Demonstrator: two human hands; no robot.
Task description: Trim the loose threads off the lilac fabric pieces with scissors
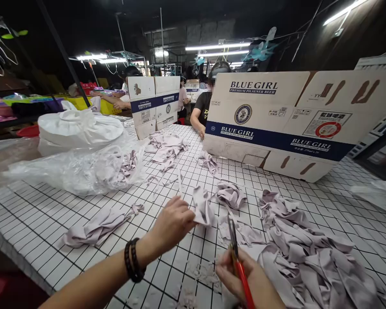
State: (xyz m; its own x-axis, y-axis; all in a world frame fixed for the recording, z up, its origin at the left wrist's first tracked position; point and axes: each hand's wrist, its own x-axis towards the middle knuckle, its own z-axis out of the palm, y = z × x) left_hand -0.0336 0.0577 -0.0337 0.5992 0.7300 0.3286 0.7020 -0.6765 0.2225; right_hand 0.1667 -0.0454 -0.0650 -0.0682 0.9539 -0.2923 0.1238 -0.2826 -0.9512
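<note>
In the middle of the table, my left hand (173,219), with dark beaded bracelets at the wrist, pinches the edge of a pale mauve cloth piece (203,207). The cloth hangs to the right of my fingers. My right hand (244,274) is closed around red-handled scissors (234,242), their metal blades pointing away from me. The blade tips are near the held cloth but apart from it. To the right lies a large heap of the same cloth (309,253). A crumpled piece (230,195) sits just beyond the blades. Small cloth scraps (202,272) are scattered between my hands.
Cardboard beer boxes (260,107) stand across the far side, with a smaller box panel (156,105) to the left. A clear plastic bag (80,169) and a white bundle (80,126) lie at left. A folded cloth (96,227) lies nearer. Co-workers sit beyond the boxes.
</note>
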